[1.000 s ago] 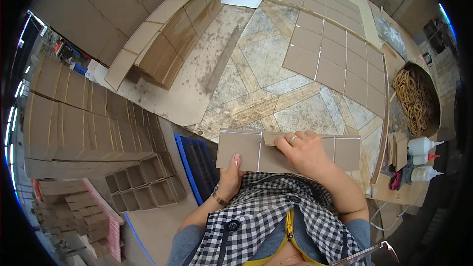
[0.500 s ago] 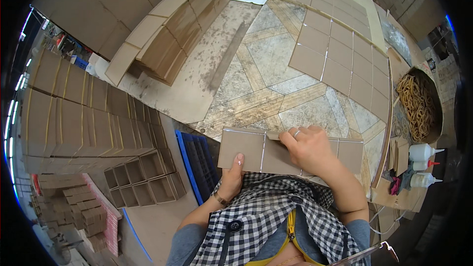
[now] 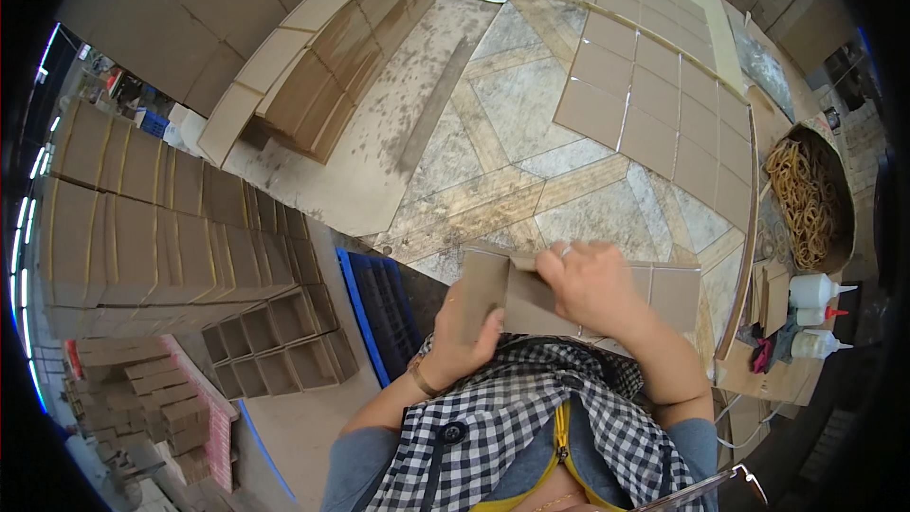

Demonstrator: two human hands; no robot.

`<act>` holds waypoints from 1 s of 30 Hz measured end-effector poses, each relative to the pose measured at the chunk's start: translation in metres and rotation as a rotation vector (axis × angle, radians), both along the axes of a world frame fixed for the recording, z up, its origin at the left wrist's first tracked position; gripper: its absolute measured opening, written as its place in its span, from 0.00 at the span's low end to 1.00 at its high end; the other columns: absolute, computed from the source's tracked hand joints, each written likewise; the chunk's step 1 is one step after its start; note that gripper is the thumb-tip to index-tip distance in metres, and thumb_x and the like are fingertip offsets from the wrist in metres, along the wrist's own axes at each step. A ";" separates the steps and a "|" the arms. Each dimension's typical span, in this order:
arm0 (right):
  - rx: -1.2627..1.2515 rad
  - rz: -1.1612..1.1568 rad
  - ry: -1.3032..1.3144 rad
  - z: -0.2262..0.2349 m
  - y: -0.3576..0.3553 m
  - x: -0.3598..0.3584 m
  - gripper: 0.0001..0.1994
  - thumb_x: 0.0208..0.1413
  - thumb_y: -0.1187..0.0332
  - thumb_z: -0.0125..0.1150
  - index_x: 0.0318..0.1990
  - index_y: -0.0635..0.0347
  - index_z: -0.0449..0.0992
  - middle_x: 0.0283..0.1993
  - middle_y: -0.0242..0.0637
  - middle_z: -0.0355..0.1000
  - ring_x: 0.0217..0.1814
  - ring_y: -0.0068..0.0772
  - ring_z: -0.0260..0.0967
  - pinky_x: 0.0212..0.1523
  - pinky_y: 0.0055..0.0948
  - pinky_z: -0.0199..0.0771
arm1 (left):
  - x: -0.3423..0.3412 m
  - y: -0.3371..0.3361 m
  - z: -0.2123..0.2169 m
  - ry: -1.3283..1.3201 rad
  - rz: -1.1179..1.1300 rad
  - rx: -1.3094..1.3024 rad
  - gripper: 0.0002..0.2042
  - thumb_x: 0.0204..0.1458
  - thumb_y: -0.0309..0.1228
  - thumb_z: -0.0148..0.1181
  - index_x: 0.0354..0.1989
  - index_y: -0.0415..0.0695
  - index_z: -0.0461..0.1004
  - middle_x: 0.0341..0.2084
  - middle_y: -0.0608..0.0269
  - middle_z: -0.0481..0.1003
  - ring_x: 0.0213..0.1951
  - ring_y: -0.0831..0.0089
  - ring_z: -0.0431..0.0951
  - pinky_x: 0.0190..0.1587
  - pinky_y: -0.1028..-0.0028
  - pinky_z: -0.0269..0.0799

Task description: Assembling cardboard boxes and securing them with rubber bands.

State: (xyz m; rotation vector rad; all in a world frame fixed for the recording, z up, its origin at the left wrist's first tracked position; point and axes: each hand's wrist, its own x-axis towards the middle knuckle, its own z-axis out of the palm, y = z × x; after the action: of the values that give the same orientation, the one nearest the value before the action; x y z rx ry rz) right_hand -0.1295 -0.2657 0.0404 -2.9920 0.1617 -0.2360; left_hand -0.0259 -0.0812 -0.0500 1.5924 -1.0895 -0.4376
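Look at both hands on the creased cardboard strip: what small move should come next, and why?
Probably finish folding the end panel over. The left hand grips the cardboard strip at its left end, where one panel already stands up along a crease, and the right hand presses the strip just beside that crease, so the fold looks only half made.

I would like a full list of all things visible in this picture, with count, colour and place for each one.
cardboard strip: one, brown, creased into panels, held by both hands in front of the body
flat cardboard sheets: several, brown, laid in rows on the floor, upper right
folded cardboard stacks: many, brown, at left
open cardboard trays: a few, brown, lower left
blue crate: one, left of the hands
basket of rubber bands: one, tan bands, right
glue bottles: two or three, white, right edge
left hand: grips the strip's left end
right hand: presses a fold, ring on one finger
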 end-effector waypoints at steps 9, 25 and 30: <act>0.079 -0.051 -0.043 0.000 -0.007 0.003 0.09 0.38 0.70 0.60 0.30 0.57 0.68 0.29 0.39 0.71 0.32 0.37 0.73 0.29 0.34 0.72 | 0.005 -0.013 0.056 -0.349 -0.180 0.086 0.46 0.45 0.49 0.65 0.64 0.28 0.50 0.52 0.36 0.66 0.53 0.46 0.69 0.57 0.55 0.61; 1.409 -1.031 0.143 -0.079 0.102 -0.249 0.15 0.58 0.61 0.59 0.37 0.69 0.73 0.25 0.40 0.72 0.21 0.23 0.69 0.19 0.23 0.67 | 0.032 -0.071 0.104 -0.843 -0.608 0.328 0.42 0.38 0.31 0.60 0.66 0.34 0.50 0.44 0.46 0.72 0.54 0.53 0.67 0.63 0.46 0.49; 1.338 -1.322 -1.275 -0.102 0.131 -0.226 0.16 0.59 0.67 0.57 0.49 0.68 0.66 0.36 0.42 0.72 0.28 0.29 0.73 0.26 0.25 0.75 | 0.013 -0.092 0.103 -0.844 -0.691 0.263 0.41 0.41 0.32 0.60 0.66 0.35 0.50 0.48 0.47 0.70 0.54 0.52 0.67 0.60 0.45 0.50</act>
State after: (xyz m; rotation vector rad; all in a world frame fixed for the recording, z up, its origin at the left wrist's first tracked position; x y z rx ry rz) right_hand -0.3551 -0.1349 -0.0612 -0.7448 1.3140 -1.2941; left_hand -0.0127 -0.1733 0.0530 1.6241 -2.3354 -0.3614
